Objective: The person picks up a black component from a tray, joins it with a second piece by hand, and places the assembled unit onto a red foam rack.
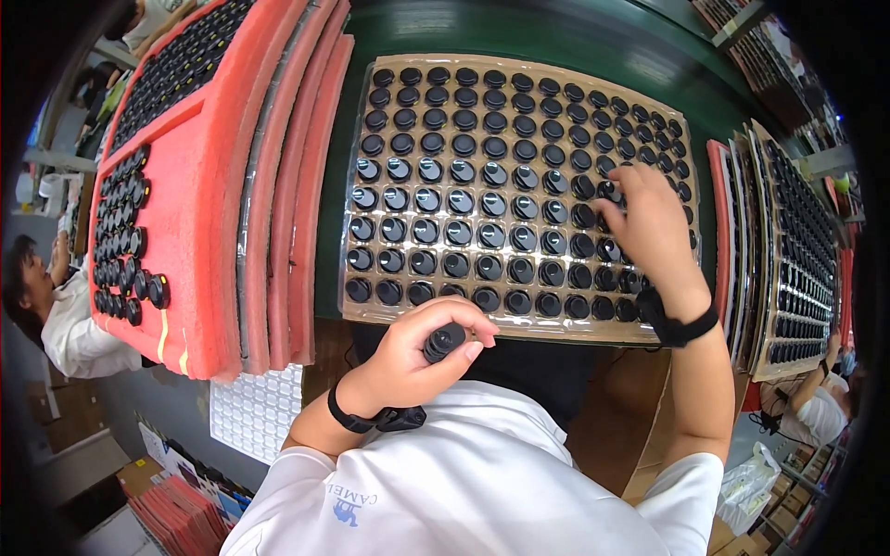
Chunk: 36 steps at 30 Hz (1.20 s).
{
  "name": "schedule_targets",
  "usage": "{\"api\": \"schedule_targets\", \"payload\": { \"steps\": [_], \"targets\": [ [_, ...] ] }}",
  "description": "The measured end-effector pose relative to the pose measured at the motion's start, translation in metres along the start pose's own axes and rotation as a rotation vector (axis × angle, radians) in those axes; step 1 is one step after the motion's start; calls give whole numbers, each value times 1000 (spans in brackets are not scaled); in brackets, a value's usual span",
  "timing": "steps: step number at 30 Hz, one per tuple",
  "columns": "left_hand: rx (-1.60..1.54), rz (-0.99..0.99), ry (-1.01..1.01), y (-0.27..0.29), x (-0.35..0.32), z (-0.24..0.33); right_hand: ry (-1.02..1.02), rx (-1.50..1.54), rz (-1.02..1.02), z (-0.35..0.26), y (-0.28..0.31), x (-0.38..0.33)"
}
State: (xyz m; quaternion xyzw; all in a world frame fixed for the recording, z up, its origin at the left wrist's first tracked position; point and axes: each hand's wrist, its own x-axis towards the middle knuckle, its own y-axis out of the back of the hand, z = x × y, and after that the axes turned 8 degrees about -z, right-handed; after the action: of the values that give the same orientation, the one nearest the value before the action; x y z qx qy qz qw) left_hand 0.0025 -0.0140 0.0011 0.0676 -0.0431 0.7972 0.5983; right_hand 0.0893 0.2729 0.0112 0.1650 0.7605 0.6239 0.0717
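- The left hand (417, 357) is curled around a small stack of round black plastic caps (444, 341), pinched between thumb and fingers just below the near edge of the tray, close to the person's chest.
- The right hand (649, 227) lies palm-down over the right side of the wide tan tray of clear-film pockets (436, 315), its fingertips on the caps seated there; whether those fingers pinch one cap or only press on them cannot be told.
- As far as the view shows, almost every pocket of this tray already carries a seated black cap (461, 201), row after row; the pockets under the right hand are hidden, so any gaps there cannot be judged.
- By this reading the tray is close to full, with the few caps in the left hand as what is left to set down.
- To the left, red foam sheets (269, 213) stand stacked, one holding more caps along its edge.
- To the right, further filled trays (797, 269) stand on edge.
- The dark green table (556, 37) shows beyond the tray.
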Motion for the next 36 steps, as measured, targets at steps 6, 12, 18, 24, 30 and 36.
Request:
{"api": "schedule_targets", "payload": {
  "steps": [6,12,18,24,30,36],
  "targets": [
    [-11,-44,89,-4,1,-6,454,749,-251,-91,22,-30],
    [47,-54,71,-8,4,-7,571,753,-281,-106,9,-41],
    [-53,-91,247,0,-3,-6,417,628,-60,-66,11,-32],
    [-51,-27,252,7,-9,0,21,233,30,21,11,-16],
    [-40,-22,242,7,-9,1,-29,-43,-15,55,-1,-7],
    [-22,-5,184,12,-10,-2,-37,131,0,31,11,-9]
  ]
}}
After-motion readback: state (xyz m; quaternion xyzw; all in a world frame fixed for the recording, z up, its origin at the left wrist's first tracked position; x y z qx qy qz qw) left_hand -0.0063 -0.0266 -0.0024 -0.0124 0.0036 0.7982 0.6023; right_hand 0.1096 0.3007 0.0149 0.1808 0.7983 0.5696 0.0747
